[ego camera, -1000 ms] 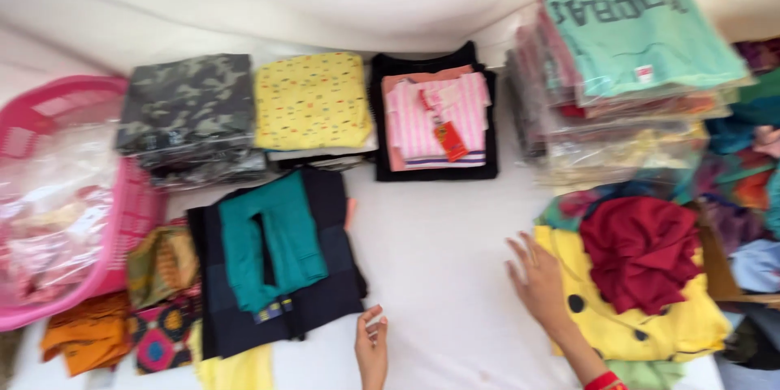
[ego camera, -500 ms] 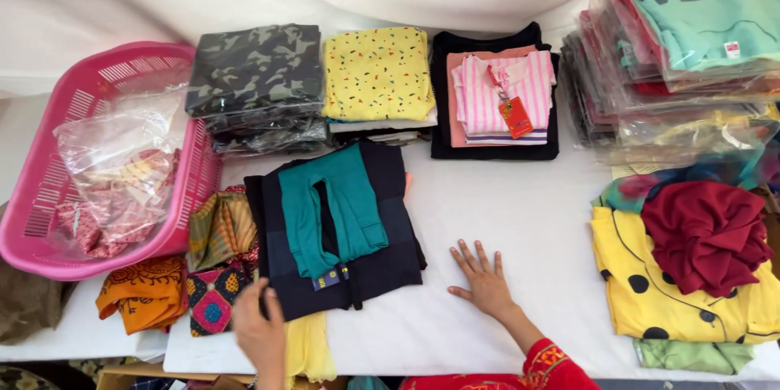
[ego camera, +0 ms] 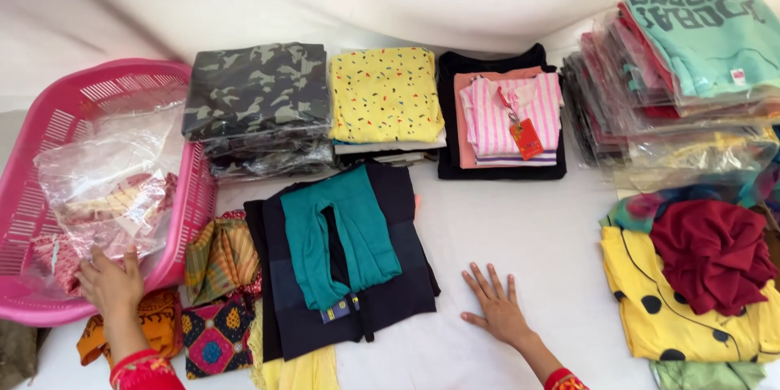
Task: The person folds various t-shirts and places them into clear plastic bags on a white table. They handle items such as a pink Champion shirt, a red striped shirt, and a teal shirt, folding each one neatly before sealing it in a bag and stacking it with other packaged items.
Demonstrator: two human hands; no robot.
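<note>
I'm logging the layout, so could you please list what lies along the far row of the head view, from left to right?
Pink basket → camouflage stack → yellow speckled stack → pink striped top on black → bagged clothes pile.

Cut-off edges and covered garments

The pink basket (ego camera: pixel 73 114) is cropped at the left edge, and its contents are blurred by clear plastic bags (ego camera: pixel 106 179). The bagged clothing stack (ego camera: pixel 682 73) is cut off at the right. Lower garments in the camouflage pile (ego camera: pixel 256 97) are hidden. Both forearms are cropped at the bottom edge.
</note>
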